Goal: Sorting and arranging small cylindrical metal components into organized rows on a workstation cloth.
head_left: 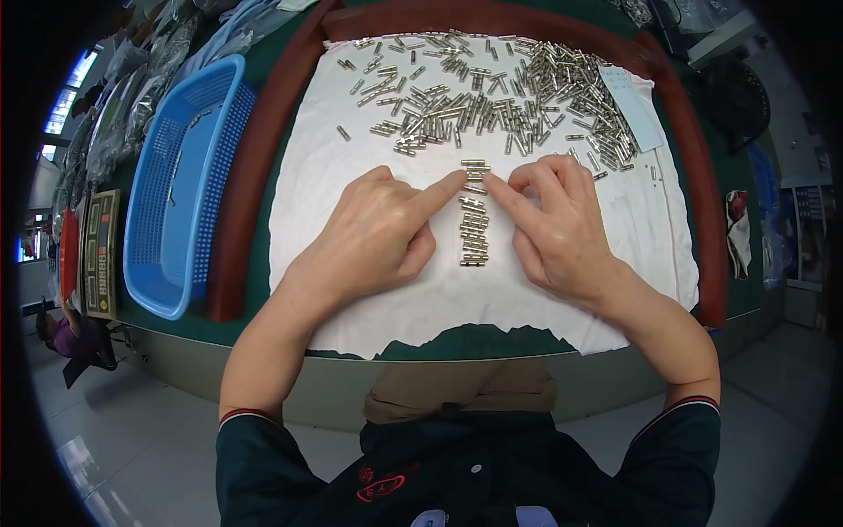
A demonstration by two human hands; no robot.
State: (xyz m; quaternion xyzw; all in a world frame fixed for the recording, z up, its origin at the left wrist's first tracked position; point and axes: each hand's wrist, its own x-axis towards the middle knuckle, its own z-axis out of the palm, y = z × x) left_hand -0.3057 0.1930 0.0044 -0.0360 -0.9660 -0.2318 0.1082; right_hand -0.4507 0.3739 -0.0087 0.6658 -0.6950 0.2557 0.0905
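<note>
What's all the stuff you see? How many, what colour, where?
Cloth: 1, white, middle
Tabletop: 1, green, beneath
Frame: 1, reddish-brown, around three sides
Loose metal cylinders: uncountable, silvery, far half
Row of metal cylinders: over ten, silvery, centre
Paper: 1, pale blue, cloth's right
Basket: 1, blue, left
Plastic bags: several, clear, upper left
Box: 1, brownish, far left
Crumpled fabric: 1, multicoloured, right
Person: 1, purple top, far left
Shirt: 1, dark green, bottom
Trousers: 1, brown, bottom
Left fingers: 1 hand, bare, row's left
Right fingers: 1 hand, bare, row's right
</note>
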